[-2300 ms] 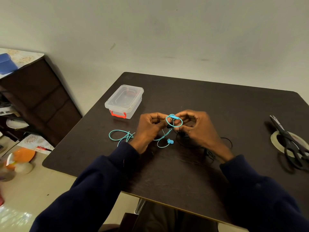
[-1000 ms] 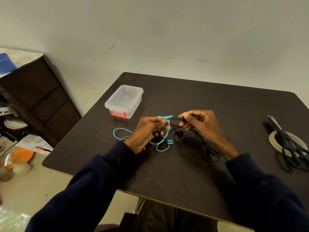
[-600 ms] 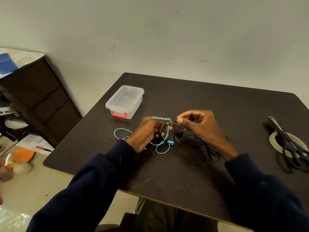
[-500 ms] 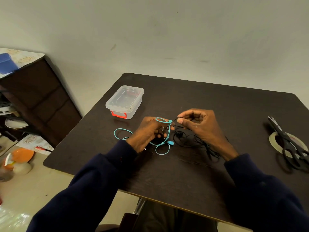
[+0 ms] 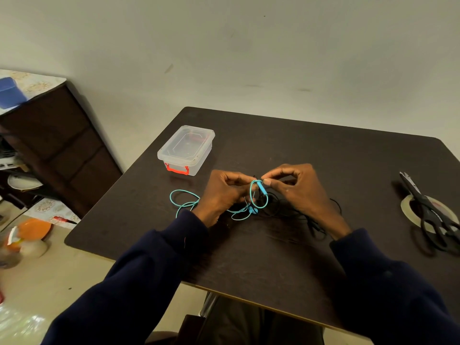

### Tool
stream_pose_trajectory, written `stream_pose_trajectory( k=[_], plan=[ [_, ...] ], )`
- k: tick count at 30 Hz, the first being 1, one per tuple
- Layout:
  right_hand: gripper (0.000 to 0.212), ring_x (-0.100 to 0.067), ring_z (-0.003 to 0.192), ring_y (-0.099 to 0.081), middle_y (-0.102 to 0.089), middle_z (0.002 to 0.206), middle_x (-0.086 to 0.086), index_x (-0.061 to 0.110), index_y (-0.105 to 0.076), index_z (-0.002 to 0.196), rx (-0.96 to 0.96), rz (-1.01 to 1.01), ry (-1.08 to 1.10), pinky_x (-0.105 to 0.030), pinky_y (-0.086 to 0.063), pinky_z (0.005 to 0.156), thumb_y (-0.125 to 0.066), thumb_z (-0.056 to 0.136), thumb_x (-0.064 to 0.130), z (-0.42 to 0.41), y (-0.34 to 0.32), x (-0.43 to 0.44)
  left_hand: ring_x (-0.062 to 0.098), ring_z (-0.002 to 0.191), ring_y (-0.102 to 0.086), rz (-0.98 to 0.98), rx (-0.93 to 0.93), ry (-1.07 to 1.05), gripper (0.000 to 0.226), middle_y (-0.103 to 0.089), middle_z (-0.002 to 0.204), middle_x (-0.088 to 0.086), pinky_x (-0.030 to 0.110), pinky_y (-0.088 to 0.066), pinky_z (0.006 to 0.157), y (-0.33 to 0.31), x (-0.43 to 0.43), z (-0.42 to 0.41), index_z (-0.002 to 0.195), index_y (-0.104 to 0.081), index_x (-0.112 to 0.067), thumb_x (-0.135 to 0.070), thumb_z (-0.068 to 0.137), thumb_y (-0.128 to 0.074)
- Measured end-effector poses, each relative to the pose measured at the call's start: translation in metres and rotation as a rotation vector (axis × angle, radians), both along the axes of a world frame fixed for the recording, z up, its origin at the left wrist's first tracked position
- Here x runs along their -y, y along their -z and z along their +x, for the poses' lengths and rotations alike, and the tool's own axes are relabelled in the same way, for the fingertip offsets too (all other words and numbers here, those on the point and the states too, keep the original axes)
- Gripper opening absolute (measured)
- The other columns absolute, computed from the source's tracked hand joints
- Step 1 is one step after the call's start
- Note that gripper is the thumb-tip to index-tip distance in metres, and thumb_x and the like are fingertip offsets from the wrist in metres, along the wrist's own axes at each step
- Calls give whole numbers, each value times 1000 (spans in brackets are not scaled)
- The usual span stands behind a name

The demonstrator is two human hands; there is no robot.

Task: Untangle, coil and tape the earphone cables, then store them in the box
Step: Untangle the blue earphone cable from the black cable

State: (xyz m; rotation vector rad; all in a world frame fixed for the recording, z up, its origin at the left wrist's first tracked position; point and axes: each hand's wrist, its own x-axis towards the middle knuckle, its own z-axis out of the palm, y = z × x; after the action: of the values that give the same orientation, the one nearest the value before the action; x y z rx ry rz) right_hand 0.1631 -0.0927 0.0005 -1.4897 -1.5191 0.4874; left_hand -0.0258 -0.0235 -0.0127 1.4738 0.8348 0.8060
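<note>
While the two hands work low over the dark table [image 5: 249, 260], the left hand [image 5: 224, 195] curls its fingers round a bunch of the turquoise earphone cable [image 5: 262, 190], and the right hand [image 5: 301, 192] pinches, thumb against forefinger, the top of the small turquoise loop that stands between them. Just below that pinch a turquoise earbud [image 5: 252, 209] lies on the wood, and the rest of the cable trails in slack loops to the left of the grip. The black earphone cable [image 5: 281, 207] sits in a loose heap under and behind the right hand, crossing the turquoise one near the pinch. Whether a black strand is also caught in the fingers I cannot tell. Untangling looks unfinished, so the risk is a hard pull: drawing the hands apart could cinch the crossing into a knot or strain the thin wire at the earbud. The slack loops might also drag into the heap. Well to the right of the grip, scissors [image 5: 430, 215] rest across a tape roll [image 5: 408, 207]. Beyond the left hand stands the clear lidded box [image 5: 186, 148], red latch facing the person.
</note>
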Motion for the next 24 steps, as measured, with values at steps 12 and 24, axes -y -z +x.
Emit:
stream_pose_trajectory(
  k=[12,24],
  plan=[
    [4,-6,71,-69,-73,84,8,14,-76,89,128,58,73,-27,-60,63,-77,87,16,-12,9,3,19,70,-74,134,-141,-36,21,-78,79,1,26,-60,65,0,2,2,93,-80,-11,-27,80,-84],
    [6,-20,73,-75,-78,81,-7,5,-76,86,-296,-76,22,-32,-62,71,-80,82,3,0,2,1,13,64,-57,-149,19,47,15,-68,76,13,20,-44,55,1,-7,-6,102,-77,-2,-8,89,-75]
  ],
)
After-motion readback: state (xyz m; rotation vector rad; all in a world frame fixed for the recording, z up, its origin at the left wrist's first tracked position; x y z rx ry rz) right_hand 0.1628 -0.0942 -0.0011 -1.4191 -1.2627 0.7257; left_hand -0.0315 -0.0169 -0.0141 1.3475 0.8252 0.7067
